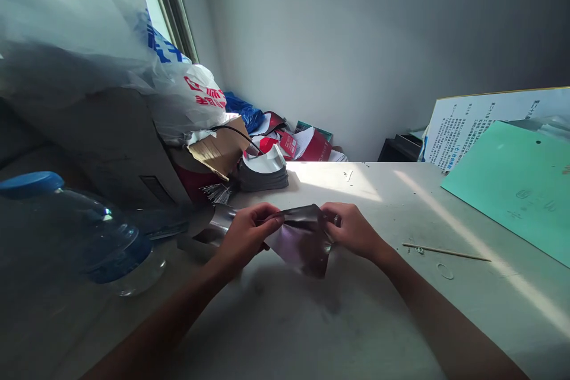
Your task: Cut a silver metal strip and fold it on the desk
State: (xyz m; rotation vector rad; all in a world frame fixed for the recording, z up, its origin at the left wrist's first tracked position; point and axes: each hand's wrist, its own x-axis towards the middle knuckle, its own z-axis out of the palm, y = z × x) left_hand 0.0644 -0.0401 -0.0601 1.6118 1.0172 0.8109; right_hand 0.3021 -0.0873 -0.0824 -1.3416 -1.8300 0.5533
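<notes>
Between both hands, just above the white table, is a shiny dark-silver sheet that looks like foil or thin plastic film. My left hand pinches its upper left edge between thumb and fingers. At the upper right edge, my right hand is closed on the sheet, its fingers curled and partly hidden. More shiny silver material lies behind my left hand; I cannot tell whether it joins the held sheet. Beyond it stands a stack of curved dark-edged pieces with a pale top.
A clear bottle with a blue cap is at the left, below stuffed plastic bags. On the right of the table lie a thin stick, a small ring and a green board. Papers pile up behind.
</notes>
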